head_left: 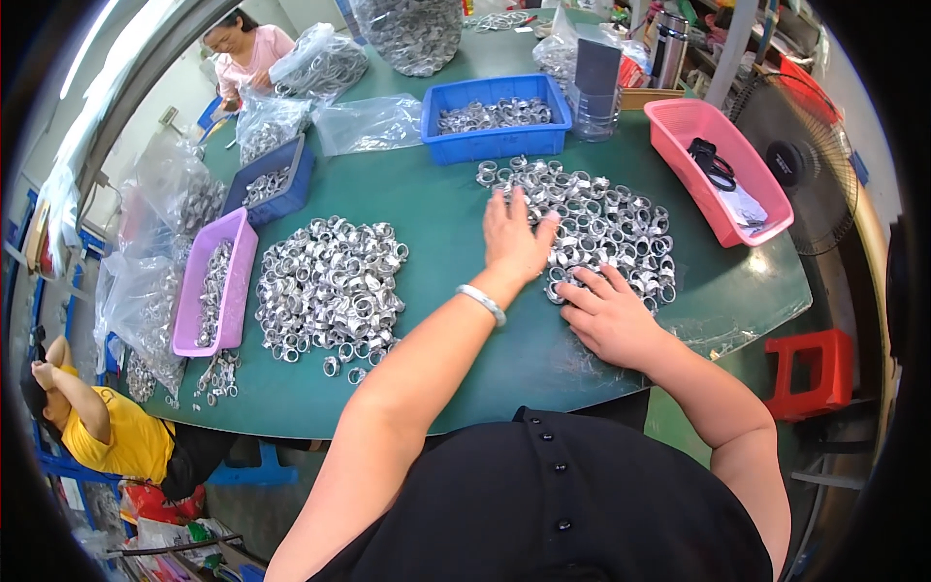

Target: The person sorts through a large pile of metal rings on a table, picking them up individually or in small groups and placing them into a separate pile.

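Note:
A spread pile of small silver metal rings (596, 228) lies on the green table, to the right of its middle. My left hand (519, 236) rests at the pile's left side, palm down, its fingers spread over the rings. On the near edge of the same pile is my right hand (611, 315), with its fingers stretched apart and touching the rings. Neither hand visibly grips a ring, though the undersides of the fingers are hidden. To the left of my left forearm sits a second, thicker heap of similar rings (330, 286).
A blue bin (497, 145) of metal parts stands behind the right pile. A pink basket (713, 184) with black-handled scissors is at the right, near a fan (790, 160). A purple bin (194, 335) and filled plastic bags line the left. Two other people are at the left.

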Available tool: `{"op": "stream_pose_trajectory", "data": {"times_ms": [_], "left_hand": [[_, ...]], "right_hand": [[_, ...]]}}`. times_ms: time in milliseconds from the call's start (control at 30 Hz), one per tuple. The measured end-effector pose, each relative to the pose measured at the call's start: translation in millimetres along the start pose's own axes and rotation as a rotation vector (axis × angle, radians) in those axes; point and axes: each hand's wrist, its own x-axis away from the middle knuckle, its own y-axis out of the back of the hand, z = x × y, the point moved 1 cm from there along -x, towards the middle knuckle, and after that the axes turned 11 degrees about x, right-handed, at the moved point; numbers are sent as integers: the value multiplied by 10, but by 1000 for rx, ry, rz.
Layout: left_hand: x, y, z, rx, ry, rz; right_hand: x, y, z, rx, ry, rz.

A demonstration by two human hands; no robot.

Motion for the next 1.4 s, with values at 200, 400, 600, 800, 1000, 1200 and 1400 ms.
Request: {"op": "stream_pose_trajectory", "data": {"times_ms": [200,400,600,800,1000,1200,1400], "left_hand": [[218,-122,-175,118,-67,119],[279,-78,-25,149,-137,214],[338,-139,-309,233,-243,57],[372,-157,-351,250,-103,130],[414,-114,-419,348,-176,183],[660,220,-442,206,-238,272],[1050,738,-251,178,-436,406]], "right_hand": [[-153,278,-73,-88,12,72],[-1135,228,-358,-278,-148,-24],[-1946,-680,-657,19,-83,7],[-1913,-783,-782,15,-102,275],[-1772,-630,-853,54,-168,415],[-1718,-421,-798,48,-176,405],[-2192,-428,-195,-401,54,274]]}}
